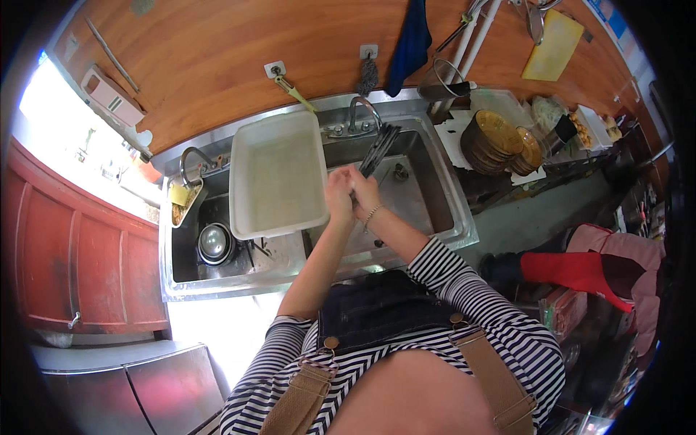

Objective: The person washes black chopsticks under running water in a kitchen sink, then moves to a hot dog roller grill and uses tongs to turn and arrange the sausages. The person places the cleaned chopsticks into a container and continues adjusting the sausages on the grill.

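Over the right basin of a steel double sink [442, 217], both my hands are closed together round a bundle of dark chopsticks [378, 149]. My left hand [338, 196] wraps the lower part of the bundle from the left. My right hand [366, 191], with a bracelet at its wrist, presses against it from the right. The chopsticks' upper ends fan out slightly toward the curved faucet [365, 109]; their lower ends are hidden by my hands. A drain fitting [399, 172] shows in the basin just beyond the sticks.
A large white tub [279, 217] of cloudy water straddles the sink left of my hands. Metal bowls [215, 243] lie in the left basin, below a corner strainer [183, 206] with food scraps. Stacked brown bowls [490, 143] stand on the right counter.
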The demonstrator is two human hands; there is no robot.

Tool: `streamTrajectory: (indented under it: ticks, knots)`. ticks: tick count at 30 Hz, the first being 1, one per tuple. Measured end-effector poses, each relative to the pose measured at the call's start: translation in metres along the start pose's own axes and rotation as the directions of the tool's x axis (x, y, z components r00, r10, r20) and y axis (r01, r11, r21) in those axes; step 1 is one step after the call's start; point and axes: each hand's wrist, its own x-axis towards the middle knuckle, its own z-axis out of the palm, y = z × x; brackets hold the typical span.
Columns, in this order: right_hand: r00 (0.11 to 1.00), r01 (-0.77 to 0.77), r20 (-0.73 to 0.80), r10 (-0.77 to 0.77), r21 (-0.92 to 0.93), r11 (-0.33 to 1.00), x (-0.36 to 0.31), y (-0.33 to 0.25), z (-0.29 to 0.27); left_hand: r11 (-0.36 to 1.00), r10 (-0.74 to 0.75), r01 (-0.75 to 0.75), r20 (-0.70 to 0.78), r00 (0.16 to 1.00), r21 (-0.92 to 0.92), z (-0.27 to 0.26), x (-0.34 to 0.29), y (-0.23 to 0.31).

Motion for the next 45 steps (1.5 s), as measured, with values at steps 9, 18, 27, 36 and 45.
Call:
streamTrajectory:
  ticks: [9, 18, 27, 36, 45]
  knots:
    - [0.625, -0.426, 0.536, 0.568, -0.376, 0.823, -0.025, -0.08, -0.091, 0.054, 0.552, -0.686, 0.551, 0.626, 0.726, -0.01, 0.008, 0.011]
    - [0.885, -0.294, 0.422, 0.195, 0.184, 0.938, 0.026, -0.032, -0.102, 0.219, 0.061, -0.261, 0.253, 0.965, 0.94, 0.037, -0.023, 0.015]
    - [0.928, -0.232, 0.344, 0.143, 0.234, 0.944, 0.003, -0.005, -0.036, 0.76, 0.202, -0.188, 0.049, 0.978, 0.622, 0.036, 0.002, -0.005]
    - [0.89, -0.328, 0.405, 0.21, 0.247, 0.912, -0.003, -0.001, -0.04, 0.743, 0.0, 0.004, -0.007, 1.0, 0.669, 0.032, 0.004, -0.021]
    - [0.965, -0.154, 0.238, 0.111, 0.172, 0.973, 0.018, 0.004, -0.065, 0.769, 0.113, -0.158, 0.112, 0.987, 0.619, 0.031, 0.007, -0.075]
